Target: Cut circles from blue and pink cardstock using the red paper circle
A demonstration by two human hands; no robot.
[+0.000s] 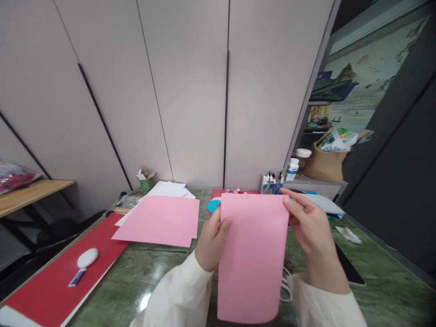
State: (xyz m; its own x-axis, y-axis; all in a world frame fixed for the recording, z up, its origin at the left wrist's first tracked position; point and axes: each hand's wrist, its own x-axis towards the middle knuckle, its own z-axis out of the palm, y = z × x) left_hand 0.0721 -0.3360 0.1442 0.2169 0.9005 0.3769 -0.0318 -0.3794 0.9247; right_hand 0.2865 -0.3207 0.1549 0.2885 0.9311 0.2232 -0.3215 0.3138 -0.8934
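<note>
Paper sheet [252,259] over table [143,261], overlapping sheets [158,221] left, basket [326,167] behind right

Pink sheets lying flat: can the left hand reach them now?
Probably yes: the left hand is near the pink sheets, nothing visible between, though it would first need to release the held sheet.

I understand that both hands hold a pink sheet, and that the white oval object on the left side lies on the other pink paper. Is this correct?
Not quite: the white oval object lies on the red sheet, as the head view shows. The left hand and right hand do hold a pink sheet.
</note>
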